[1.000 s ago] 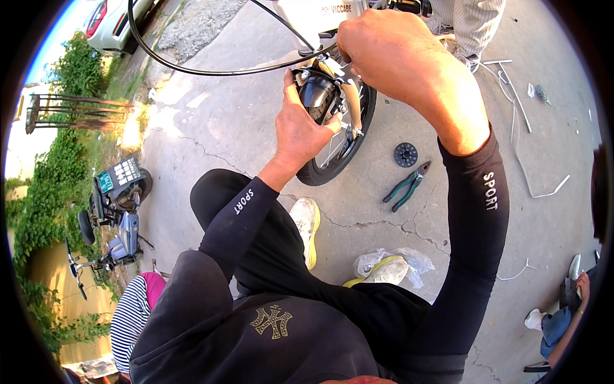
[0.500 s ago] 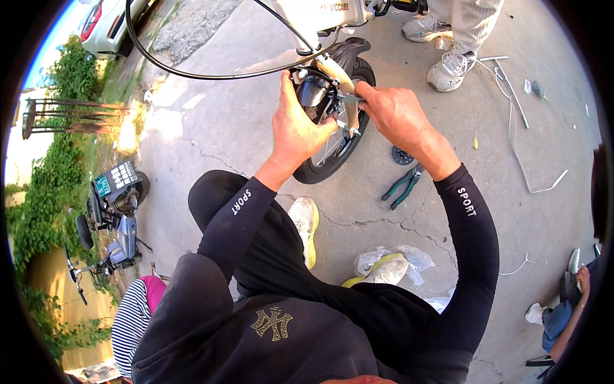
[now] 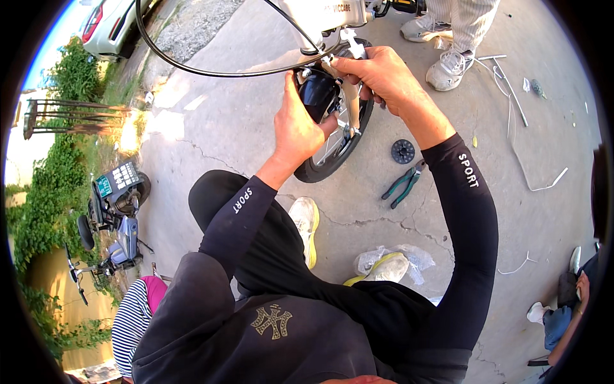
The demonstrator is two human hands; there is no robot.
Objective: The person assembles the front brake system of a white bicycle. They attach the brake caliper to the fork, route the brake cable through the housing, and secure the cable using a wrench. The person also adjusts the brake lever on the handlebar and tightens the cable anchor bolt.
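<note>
Both hands crowd against the black headlight (image 3: 318,96) and small wheel (image 3: 339,144). A black cable (image 3: 211,69) loops just above the left hand (image 3: 297,125). Right of the right hand (image 3: 377,80), open concrete holds only pliers (image 3: 403,184) and a black disc (image 3: 403,151).

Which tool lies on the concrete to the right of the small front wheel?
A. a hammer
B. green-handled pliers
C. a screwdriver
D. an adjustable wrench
B. The green-handled pliers lie on the concrete just right of the wheel, below a small black disc, untouched by either hand.
</note>
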